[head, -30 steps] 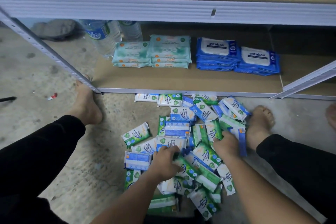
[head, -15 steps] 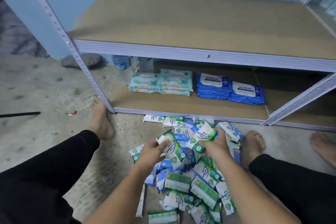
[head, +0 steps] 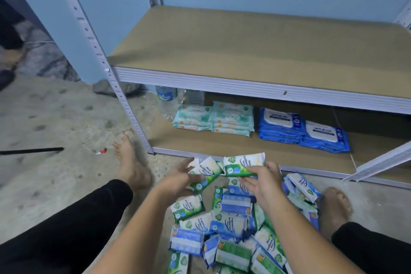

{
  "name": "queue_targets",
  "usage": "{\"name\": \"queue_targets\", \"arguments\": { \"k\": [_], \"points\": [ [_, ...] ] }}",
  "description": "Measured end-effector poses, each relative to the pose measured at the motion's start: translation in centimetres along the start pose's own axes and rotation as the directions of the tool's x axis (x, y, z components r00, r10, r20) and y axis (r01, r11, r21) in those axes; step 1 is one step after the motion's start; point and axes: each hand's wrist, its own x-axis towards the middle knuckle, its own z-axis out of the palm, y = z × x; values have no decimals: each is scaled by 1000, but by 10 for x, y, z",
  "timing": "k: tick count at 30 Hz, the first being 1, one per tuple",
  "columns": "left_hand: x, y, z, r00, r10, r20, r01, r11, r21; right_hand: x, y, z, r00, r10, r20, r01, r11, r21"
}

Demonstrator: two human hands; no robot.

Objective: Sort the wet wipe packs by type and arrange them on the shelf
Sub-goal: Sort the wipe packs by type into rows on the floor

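Observation:
A heap of small wipe packs (head: pixel 231 229), green-and-white and blue-and-white, lies on the floor between my legs. My left hand (head: pixel 178 179) grips a green-and-white pack (head: pixel 208 173), tilted, above the heap. My right hand (head: pixel 261 181) holds another green-and-white pack (head: pixel 243 163) level, just in front of the bottom shelf's edge. On the bottom shelf (head: pixel 222 148) lie two stacks of pale green packs (head: pixel 213 118) and two stacks of dark blue packs (head: pixel 302 131). The middle shelf (head: pixel 244 51) is a bare brown board.
Two water bottles (head: pixel 169 101) stand at the bottom shelf's left end. The metal upright (head: pixel 106 69) rises at left, next to my bare left foot (head: pixel 131 162). My right foot (head: pixel 333 204) touches the heap. A black rod (head: pixel 31 151) and a red scrap lie on the concrete.
Both hands left the heap, each lifting a green-and-white pack, and rose toward the shelf's front edge. The view tilted up, showing the middle shelf.

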Motion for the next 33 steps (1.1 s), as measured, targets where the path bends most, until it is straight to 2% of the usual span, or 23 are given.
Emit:
{"name": "queue_targets", "arguments": {
  "k": [3,9,13,17,22,25,27,29,33],
  "points": [
    [31,10,-21,994,41,-102,-40,999,16,22,-3,22,1000,-5,3,5,1000,-3],
    [93,27,-54,982,83,-170,-76,996,43,73,1,59,1000,17,-1,-17,999,-31],
    [145,37,-65,941,104,-322,-110,994,1,114,10,80,999,36,-20,-37,997,-63],
    [195,37,-80,895,133,-426,-102,990,97,156,24,103,996,65,-53,-68,996,-62],
    [234,34,-92,877,177,-447,-86,973,216,205,45,132,990,71,-119,-74,997,-20],
    [249,33,-93,875,186,-446,-90,969,229,228,59,143,984,32,-177,-39,999,-36],
    [256,33,-92,868,182,-461,-94,974,207,237,68,145,970,-40,-241,-9,980,-197],
    [259,33,-91,851,193,-488,-102,973,205,238,72,143,949,-127,-287,-15,895,-446],
    [261,34,-88,822,259,-507,-89,938,336,237,73,136,938,-216,-271,1,784,-621]
  ]
}}
